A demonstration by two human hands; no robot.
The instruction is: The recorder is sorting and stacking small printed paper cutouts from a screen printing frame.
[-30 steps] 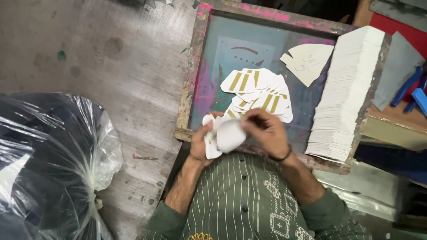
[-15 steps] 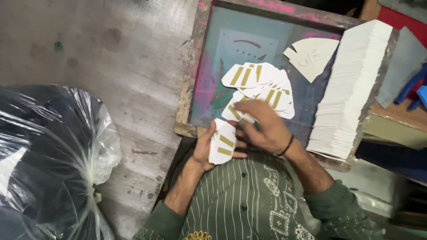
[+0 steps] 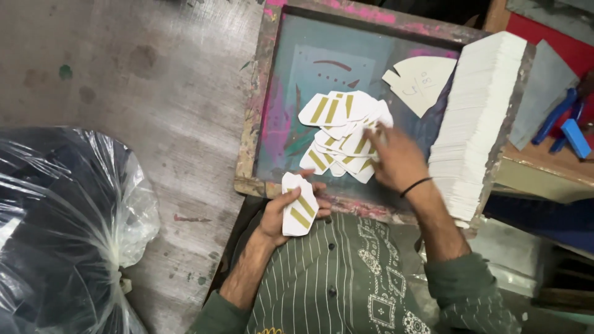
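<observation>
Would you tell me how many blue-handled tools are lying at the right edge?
2: one long blue tool lies slanted, another blue tool just right of it, both cut off by the frame; more may be hidden.

white gold-striped cards [image 3: 299, 210] in left hand [image 3: 281, 213]; pile [image 3: 343, 133] on screen frame [image 3: 250, 148].

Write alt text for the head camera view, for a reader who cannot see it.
The left hand holds a small stack of white cards with gold stripes, while the right hand rests on a loose pile of striped cards on a screen-printing frame. A tall stack of blank white cards stands to the right.
</observation>
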